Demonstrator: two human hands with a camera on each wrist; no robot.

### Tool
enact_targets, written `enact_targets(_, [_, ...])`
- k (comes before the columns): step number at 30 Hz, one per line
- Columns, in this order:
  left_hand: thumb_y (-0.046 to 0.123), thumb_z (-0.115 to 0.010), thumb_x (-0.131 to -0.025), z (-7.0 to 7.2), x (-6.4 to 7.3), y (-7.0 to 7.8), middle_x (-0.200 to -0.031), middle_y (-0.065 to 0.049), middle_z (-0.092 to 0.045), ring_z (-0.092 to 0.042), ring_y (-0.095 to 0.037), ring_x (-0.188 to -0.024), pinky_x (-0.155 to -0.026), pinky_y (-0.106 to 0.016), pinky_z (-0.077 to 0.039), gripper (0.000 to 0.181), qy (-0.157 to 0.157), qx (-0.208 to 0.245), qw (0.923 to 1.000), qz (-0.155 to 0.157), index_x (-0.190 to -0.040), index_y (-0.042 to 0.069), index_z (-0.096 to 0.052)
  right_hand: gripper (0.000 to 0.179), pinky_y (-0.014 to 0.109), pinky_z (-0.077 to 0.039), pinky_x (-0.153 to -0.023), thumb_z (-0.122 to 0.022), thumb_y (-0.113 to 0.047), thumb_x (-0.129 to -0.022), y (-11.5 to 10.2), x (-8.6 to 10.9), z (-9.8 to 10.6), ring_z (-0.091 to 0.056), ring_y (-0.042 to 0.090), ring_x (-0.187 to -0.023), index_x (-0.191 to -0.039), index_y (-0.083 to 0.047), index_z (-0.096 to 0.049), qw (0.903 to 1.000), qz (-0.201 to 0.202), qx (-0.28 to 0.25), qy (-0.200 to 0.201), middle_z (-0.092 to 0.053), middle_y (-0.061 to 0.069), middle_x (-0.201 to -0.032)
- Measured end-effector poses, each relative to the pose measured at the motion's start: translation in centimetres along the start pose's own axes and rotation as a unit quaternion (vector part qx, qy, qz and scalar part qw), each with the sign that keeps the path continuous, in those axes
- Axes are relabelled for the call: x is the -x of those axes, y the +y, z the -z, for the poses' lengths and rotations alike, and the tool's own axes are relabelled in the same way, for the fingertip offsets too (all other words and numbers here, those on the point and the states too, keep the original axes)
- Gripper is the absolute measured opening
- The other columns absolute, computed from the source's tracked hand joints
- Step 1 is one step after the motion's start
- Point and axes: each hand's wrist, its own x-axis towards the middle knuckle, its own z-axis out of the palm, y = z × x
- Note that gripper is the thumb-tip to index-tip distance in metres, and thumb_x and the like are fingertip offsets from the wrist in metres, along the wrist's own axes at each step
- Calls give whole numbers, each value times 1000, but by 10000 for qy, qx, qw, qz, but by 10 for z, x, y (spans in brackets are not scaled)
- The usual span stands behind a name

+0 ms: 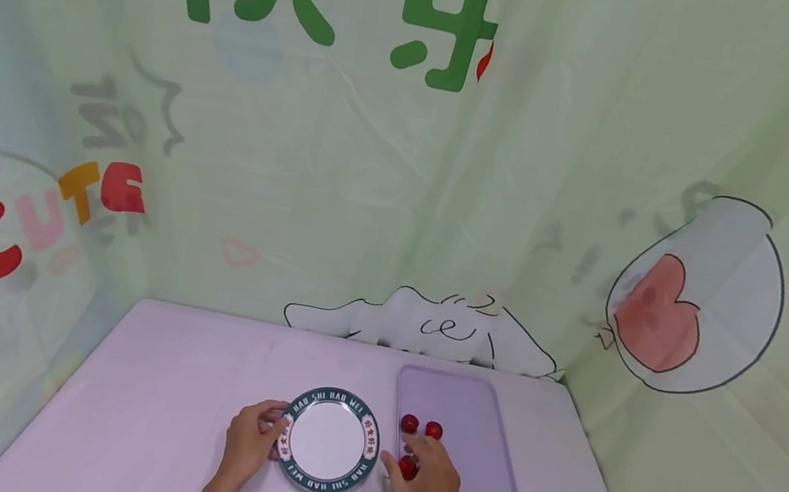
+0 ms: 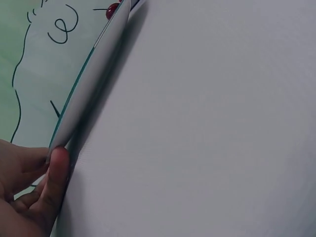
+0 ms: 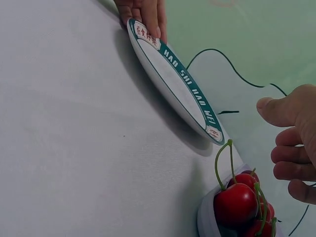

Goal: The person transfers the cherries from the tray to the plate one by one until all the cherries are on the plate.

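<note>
A round white plate [image 1: 328,440] with a dark green lettered rim lies on the table. My left hand [image 1: 252,440] holds its left edge; in the left wrist view the thumb [image 2: 59,165] presses the rim's underside. Several red cherries [image 1: 409,424] sit at the left side of a lilac tray [image 1: 489,461]. Green stems show on the cherries [image 3: 236,203] in the right wrist view. My right hand [image 1: 431,491] hovers over the tray's left side, close to the cherries. Its thumb stands apart from loosely bent fingers [image 3: 290,154], and nothing shows between them.
A pale tabletop [image 1: 195,369] carries the plate and tray. Behind it and at both sides hangs a light green printed curtain [image 1: 342,188] with letters and drawings. The tray stands just right of the plate.
</note>
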Motion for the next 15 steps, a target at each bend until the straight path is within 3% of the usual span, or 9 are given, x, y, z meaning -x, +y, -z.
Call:
enact_targets(7, [4,-74,-101,-1,0,-5,-103,-10,-76,-62,-9,-58,-48,-22,-57,29,32,104,9999,42,-130,4,-76,45,43,-68,-96,-98,-37,-82,5,4,-11,-71,18,-101,-118,-14,-83,9996,-158,22,-253,-81,6,-113])
enact_targets(15, [5,-74,-101,-3,0,-12,-99,-8,-75,-64,-9,-55,-50,-22,-58,28,78,127,9999,15,-129,7,-77,44,37,-70,-87,-100,-38,-78,-4,11,-6,-65,11,-89,-114,-16,-85,9992,-228,18,-322,-79,0,-100])
